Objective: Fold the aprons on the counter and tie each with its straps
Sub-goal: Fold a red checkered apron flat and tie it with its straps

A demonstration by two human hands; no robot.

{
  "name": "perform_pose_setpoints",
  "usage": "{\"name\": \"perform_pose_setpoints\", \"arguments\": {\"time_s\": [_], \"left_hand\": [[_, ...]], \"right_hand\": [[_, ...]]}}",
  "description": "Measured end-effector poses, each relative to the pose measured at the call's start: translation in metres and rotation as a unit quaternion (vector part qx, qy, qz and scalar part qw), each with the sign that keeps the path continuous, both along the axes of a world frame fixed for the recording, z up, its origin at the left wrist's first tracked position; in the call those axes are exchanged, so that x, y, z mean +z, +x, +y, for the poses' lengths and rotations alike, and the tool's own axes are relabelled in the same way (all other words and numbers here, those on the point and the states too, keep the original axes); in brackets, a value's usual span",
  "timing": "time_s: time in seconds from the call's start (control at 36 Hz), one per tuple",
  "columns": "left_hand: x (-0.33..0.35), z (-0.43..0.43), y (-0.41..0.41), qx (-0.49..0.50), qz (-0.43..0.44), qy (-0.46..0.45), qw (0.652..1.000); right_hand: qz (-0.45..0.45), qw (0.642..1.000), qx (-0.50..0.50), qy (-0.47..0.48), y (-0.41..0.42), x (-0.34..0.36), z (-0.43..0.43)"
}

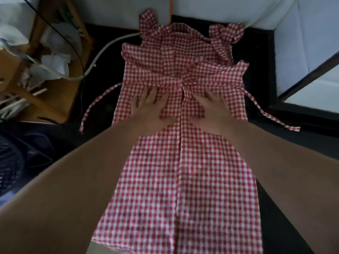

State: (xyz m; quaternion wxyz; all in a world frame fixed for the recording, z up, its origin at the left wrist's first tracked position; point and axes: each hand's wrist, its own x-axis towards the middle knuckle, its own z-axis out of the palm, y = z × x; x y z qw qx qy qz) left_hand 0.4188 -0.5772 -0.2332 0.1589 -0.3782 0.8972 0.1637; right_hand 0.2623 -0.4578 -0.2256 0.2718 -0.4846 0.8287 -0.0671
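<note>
While pressing down, left hand (148,107): palm flat, fingers straight and spread, holding nothing, only bearing on the cloth.
Right hand (212,109): likewise flat and spread wide, gripping nothing, just beside the left hand with a narrow gap between.
Apron (183,171): red-and-white check, directly under both palms on the dark counter (256,52). Two side flaps folded inward, meeting in a line running through the gap between the hands. Bib and crumpled frills (227,33) beyond the fingertips, skirt back toward the wrists and elbows.
Left strap (97,103): outward of the left hand, apart from it, trailing loose over the counter.
Right strap (266,114): outward of the right hand, apart from it, trailing loose toward the right.
In the way: both forearms over the lower flaps, hiding part of the outer edges; a folded band of cloth lying crosswise just past the fingertips.
Out past the left hand: wooden rack (47,101) stuffed with white stuff too blurred to sort; white cable (110,46) and black cable (73,46) near it; dark mesh (9,162) lower down, by the left elbow.
Out past the right hand: white panels (302,52) with a dark frame.
Count: one apron, two straps, two frills, two hands, two cables, one rack.
</note>
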Motion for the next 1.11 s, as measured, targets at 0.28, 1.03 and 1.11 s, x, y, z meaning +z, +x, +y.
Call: {"name": "perform_pose_setpoints", "arguments": {"time_s": [0.28, 1.03, 1.11], "left_hand": [[0.013, 0.038, 0.040, 0.055, 0.200, -0.065, 0.976], [0.003, 0.143, 0.165, -0.123, -0.078, 0.047, 0.988], [0.001, 0.120, 0.155, -0.161, -0.076, 0.015, 0.984]], "right_hand": [[0.188, 0.981, -0.041, 0.028, 0.019, 0.023, -0.007], [0.024, 0.984, -0.025, 0.173, 0.173, 0.007, 0.176], [0.042, 0.986, -0.022, 0.162, 0.162, 0.004, 0.173]]}}
